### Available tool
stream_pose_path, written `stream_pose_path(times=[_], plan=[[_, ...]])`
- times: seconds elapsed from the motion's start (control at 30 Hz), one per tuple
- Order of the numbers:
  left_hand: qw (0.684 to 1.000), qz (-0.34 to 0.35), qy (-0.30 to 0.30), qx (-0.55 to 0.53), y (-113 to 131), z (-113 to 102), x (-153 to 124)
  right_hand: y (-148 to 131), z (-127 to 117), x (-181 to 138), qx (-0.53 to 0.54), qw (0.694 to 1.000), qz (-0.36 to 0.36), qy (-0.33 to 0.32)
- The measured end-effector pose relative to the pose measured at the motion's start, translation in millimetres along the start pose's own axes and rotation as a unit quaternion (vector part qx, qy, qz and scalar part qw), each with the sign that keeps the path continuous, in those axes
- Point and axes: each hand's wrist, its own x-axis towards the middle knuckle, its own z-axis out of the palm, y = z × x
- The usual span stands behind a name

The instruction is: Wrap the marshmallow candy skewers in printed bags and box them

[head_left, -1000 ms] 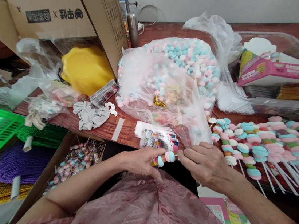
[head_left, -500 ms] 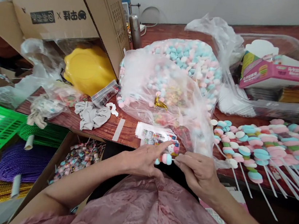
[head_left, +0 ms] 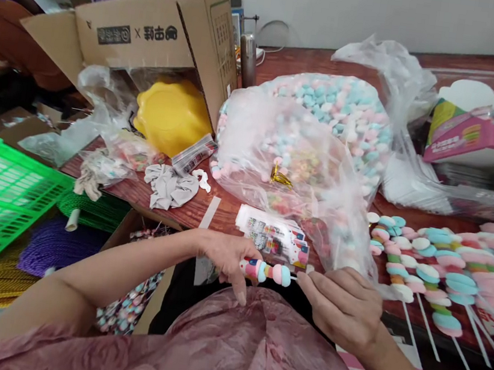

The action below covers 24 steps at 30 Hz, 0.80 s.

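Note:
My right hand (head_left: 342, 307) pinches the white stick of a short marshmallow skewer (head_left: 281, 274), held level above my lap. Pink and blue marshmallows with a yellowish piece between them are threaded on it. My left hand (head_left: 227, 258) is closed at the skewer's far end on a small clear printed bag (head_left: 250, 268). Its colourful print shows by the marshmallows, and clear film hangs below the hand. How far the skewer is inside the bag I cannot tell. Just beyond, a fanned stack of printed bags (head_left: 271, 237) lies at the table edge.
A large bag of marshmallows (head_left: 330, 105) stands behind. Finished skewers (head_left: 442, 259) lie at right beside a clear bin (head_left: 467, 202). At left are a cardboard box (head_left: 135, 31), a yellow scalloped container (head_left: 172, 114), grey cloth (head_left: 169, 187) and a green basket (head_left: 8, 202). A person (head_left: 24, 40) is far left.
My left hand has moved left off the stack of bags and now holds a printed bag at the skewer's end. The skewer stays in my right hand; the view has turned left.

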Motion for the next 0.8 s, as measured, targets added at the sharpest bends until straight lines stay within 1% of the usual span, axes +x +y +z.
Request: stream_pose_path(times=[0.03, 0.1, 0.2, 0.23, 0.3, 0.4, 0.43, 0.47, 0.5, 0.53, 0.6, 0.63, 0.7, 0.73, 0.8], plan=[[1.000, -0.003, 0.008, -0.023, -2.9, 4.3, 3.6, 2.3, -2.5, 0.7, -0.006, 1.000, -0.018, -0.014], [0.998, 0.030, 0.036, -0.032, -6.0, 10.9, 9.0, 4.7, -6.3, 4.3, -0.006, 0.998, -0.049, -0.046], [0.993, 0.083, 0.086, 0.014, -3.4, 13.5, 12.8, 3.0, -6.0, 14.3, 0.006, 0.993, -0.066, -0.095], [0.989, 0.088, 0.106, 0.046, -1.5, 13.2, 13.2, 1.8, -4.2, 17.7, 0.010, 0.993, -0.056, -0.106], [0.976, 0.084, 0.148, 0.139, 2.1, 12.9, 13.0, 0.1, 0.7, 22.7, 0.025, 0.992, -0.006, -0.122], [0.925, 0.058, 0.232, 0.296, 4.5, 15.2, 11.5, 2.1, 7.0, 24.2, 0.061, 0.988, 0.091, -0.113], [0.910, 0.048, 0.256, 0.322, 4.7, 16.4, 10.8, 4.0, 8.0, 23.6, 0.063, 0.986, 0.113, -0.103], [0.906, 0.044, 0.270, 0.324, 5.0, 17.5, 10.2, 6.4, 8.4, 22.8, 0.055, 0.987, 0.123, -0.092], [0.914, 0.049, 0.269, 0.301, 5.6, 18.5, 9.6, 9.0, 8.0, 21.9, 0.039, 0.989, 0.119, -0.083], [0.931, 0.063, 0.251, 0.257, 6.5, 19.4, 9.3, 11.7, 7.2, 21.3, 0.022, 0.992, 0.101, -0.076], [0.970, 0.103, 0.182, 0.127, 9.3, 21.0, 9.5, 16.5, 4.4, 21.2, -0.002, 0.997, 0.043, -0.064], [0.982, 0.113, 0.139, 0.059, 11.0, 22.0, 10.2, 18.4, 2.7, 21.8, -0.007, 0.998, 0.009, -0.058], [0.992, 0.096, 0.059, -0.056, 14.0, 24.1, 12.7, 20.7, -0.4, 24.1, -0.004, 0.998, -0.043, -0.049], [0.992, 0.075, 0.033, -0.097, 15.1, 25.1, 14.4, 21.1, -1.8, 25.5, -0.001, 0.997, -0.059, -0.050], [0.988, 0.037, 0.016, -0.147, 15.9, 26.3, 17.7, 20.5, -3.8, 28.0, 0.006, 0.995, -0.076, -0.068]])
